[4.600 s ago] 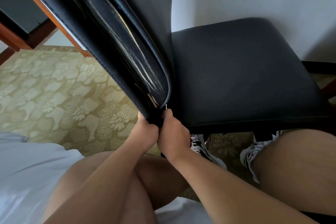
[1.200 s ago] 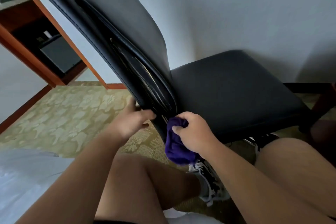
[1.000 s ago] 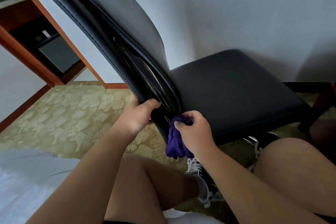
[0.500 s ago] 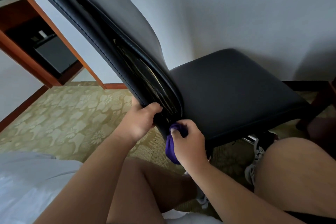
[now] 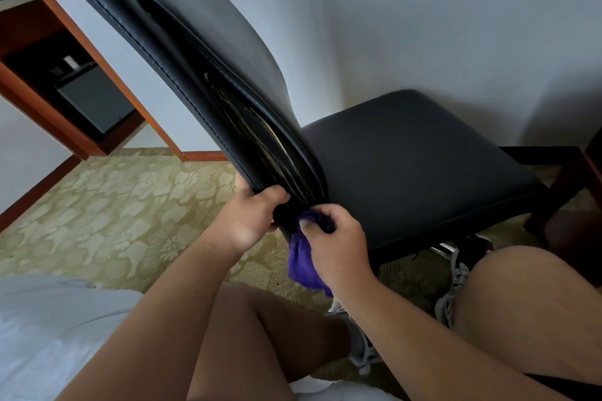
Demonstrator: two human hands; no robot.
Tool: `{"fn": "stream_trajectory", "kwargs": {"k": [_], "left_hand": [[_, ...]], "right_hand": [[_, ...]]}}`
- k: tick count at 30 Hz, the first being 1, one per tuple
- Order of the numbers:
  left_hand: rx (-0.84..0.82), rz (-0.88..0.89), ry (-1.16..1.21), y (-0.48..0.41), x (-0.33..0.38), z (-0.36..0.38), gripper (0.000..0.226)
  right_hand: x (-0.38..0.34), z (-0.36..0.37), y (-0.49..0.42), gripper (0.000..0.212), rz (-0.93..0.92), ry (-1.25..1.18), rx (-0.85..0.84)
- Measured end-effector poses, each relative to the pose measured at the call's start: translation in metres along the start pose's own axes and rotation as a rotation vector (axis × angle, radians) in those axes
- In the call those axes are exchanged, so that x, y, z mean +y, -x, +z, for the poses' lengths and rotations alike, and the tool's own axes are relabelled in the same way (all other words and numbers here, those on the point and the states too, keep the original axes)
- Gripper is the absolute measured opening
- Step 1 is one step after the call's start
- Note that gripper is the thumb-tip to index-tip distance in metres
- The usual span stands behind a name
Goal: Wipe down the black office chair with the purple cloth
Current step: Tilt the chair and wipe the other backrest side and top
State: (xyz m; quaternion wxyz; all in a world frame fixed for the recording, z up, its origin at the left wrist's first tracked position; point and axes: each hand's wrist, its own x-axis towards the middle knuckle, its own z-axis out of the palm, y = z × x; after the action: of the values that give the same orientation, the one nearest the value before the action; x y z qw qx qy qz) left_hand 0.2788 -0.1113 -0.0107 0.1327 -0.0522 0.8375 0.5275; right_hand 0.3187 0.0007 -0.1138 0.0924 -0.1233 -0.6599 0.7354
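Observation:
The black office chair (image 5: 407, 166) fills the middle of the head view, its backrest (image 5: 208, 42) leaning up to the upper left, with pale scratch marks along its worn side edge. My left hand (image 5: 250, 221) grips the lower edge of the backrest, thumb on top. My right hand (image 5: 335, 244) holds the bunched purple cloth (image 5: 303, 260) against the joint where the backrest meets the seat. Part of the cloth hangs below my hand.
Patterned beige carpet (image 5: 107, 212) covers the floor at left. A wooden shelf unit (image 5: 65, 81) with a dark box stands at the far left. A white wall lies behind the chair, dark wooden furniture (image 5: 583, 179) at right. My bare knees and sneakers sit below.
My left hand moved from beside the backrest to grip its lower edge. My right hand carried the purple cloth up into the joint between backrest and seat.

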Motion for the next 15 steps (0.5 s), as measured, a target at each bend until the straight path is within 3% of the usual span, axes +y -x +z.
{"fn": "stream_trajectory", "kwargs": {"k": [3, 6, 11, 15], "left_hand": [[0.017, 0.005, 0.003, 0.0, -0.001, 0.002, 0.068], [-0.002, 0.005, 0.009, -0.002, -0.005, 0.003, 0.051], [-0.022, -0.016, -0.057, -0.004, -0.006, -0.003, 0.06], [-0.011, -0.005, -0.058, -0.008, -0.008, -0.003, 0.063]], "right_hand": [[-0.014, 0.0, 0.004, 0.015, -0.123, -0.088, -0.031], [-0.004, -0.002, 0.008, 0.02, -0.187, -0.004, -0.037], [0.013, -0.002, 0.007, 0.017, -0.004, -0.011, -0.006], [-0.005, 0.005, 0.003, 0.013, 0.025, -0.037, 0.019]]}}
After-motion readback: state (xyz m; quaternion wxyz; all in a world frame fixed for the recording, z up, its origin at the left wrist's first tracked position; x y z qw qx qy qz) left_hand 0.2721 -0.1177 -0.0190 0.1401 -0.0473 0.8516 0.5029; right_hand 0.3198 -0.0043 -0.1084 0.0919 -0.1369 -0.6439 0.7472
